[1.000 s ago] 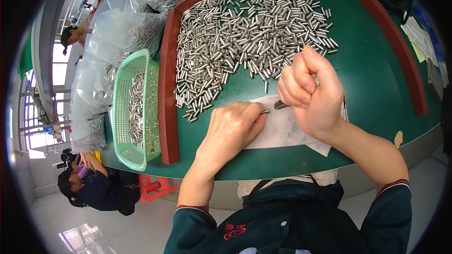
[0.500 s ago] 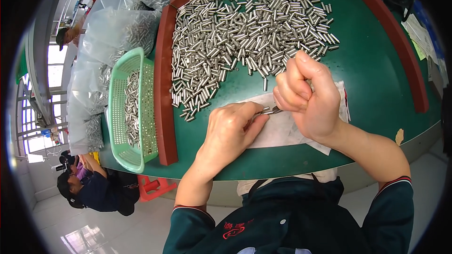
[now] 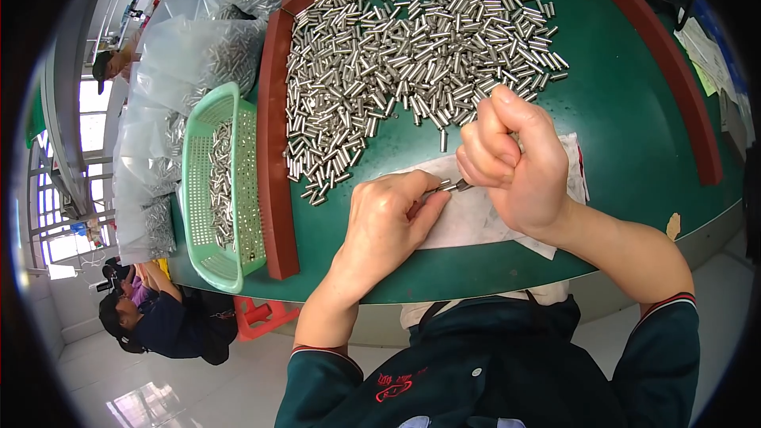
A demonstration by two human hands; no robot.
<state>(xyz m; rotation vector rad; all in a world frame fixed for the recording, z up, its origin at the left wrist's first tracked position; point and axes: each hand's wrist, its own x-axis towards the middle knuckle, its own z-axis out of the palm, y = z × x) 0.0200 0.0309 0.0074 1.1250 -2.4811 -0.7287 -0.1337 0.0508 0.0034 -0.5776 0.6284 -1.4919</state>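
Note:
My left hand (image 3: 384,210) is closed in a pinch on a small metal pin (image 3: 449,185), whose end pokes out past the thumb and forefinger. Beside it my right hand (image 3: 523,158) makes a fist around a tool with a dark metal tip (image 3: 464,185); the fingers hide the rest, so its kind cannot be told. The tip meets or nearly meets the pin. Under both hands lies a pale, stained cloth (image 3: 479,222). One loose pin (image 3: 443,140) sits just beyond the cloth, near a large heap of metal pins (image 3: 444,47).
Dark red rails (image 3: 275,150) border the green table (image 3: 618,127). Left of one stands a green plastic basket (image 3: 247,190) holding pins. Clear bags (image 3: 198,55) of pins are stacked behind it. A person (image 3: 170,321) sits at the lower left by a red stool (image 3: 261,319).
Both hands keep nearly the same pose; the right fist has shifted very slightly left. The view itself has moved a little.

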